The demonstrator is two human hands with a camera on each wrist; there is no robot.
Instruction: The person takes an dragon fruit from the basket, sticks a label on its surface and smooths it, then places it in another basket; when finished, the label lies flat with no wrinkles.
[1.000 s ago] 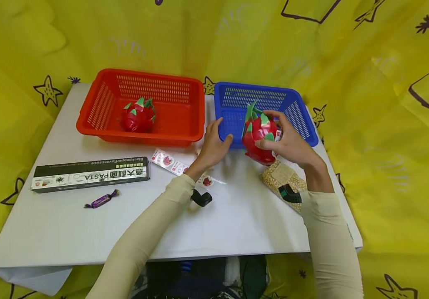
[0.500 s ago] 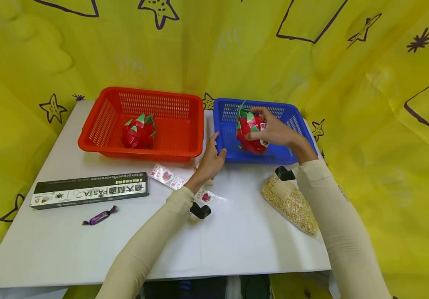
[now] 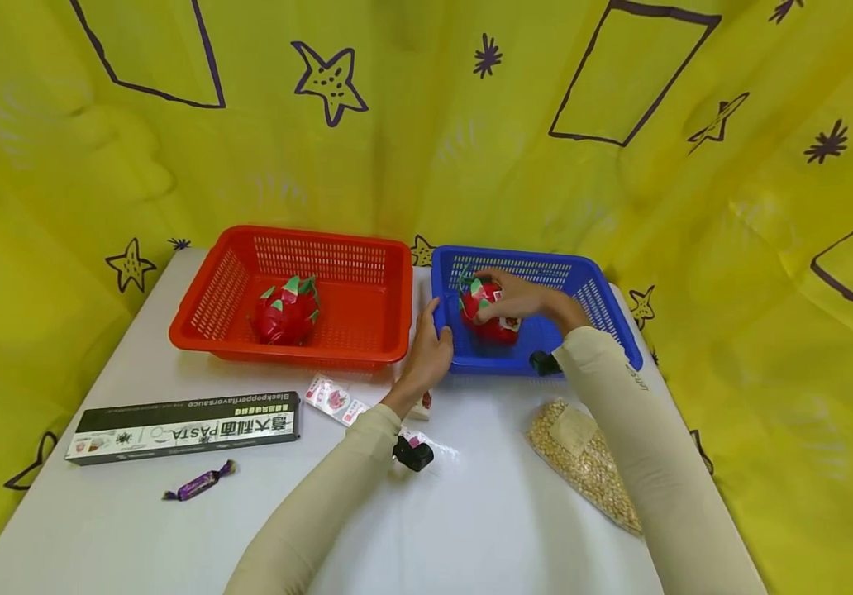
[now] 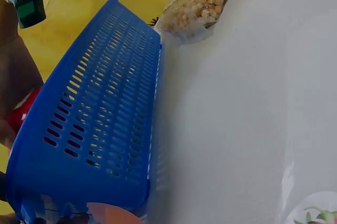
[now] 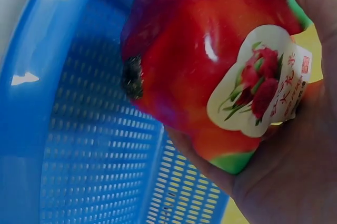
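Observation:
My right hand (image 3: pixel 523 297) grips a red dragon fruit (image 3: pixel 497 333) with green scales, inside the blue basket (image 3: pixel 615 326). In the right wrist view, thumb and fingers wrap round the dragon fruit (image 5: pixel 176 71). A white fruit label faces the camera, and the dark blunt end points toward the basket wall. My left hand (image 3: pixel 429 357) holds the near left corner of the blue basket, thumb and fingers on either side of its rim. In the left wrist view, the thumb (image 4: pixel 113 214) shows low against the perforated basket (image 4: pixel 100 108). Another dragon fruit (image 3: pixel 285 318) lies in the red basket (image 3: pixel 293 351).
A pasta box (image 3: pixel 184 428) and a purple wrapped candy (image 3: pixel 199 482) lie on the left of the white table (image 3: pixel 471 512). Printed labels (image 3: pixel 337 399) lie by my left forearm. A bag of pale kernels (image 3: pixel 586 467) lies beside my right forearm. A yellow curtain (image 3: pixel 397 165) hangs behind.
My right hand has carried the dragon fruit from over the blue basket's near rim down into it. The left hand stays at the basket corner. The head view has tilted up.

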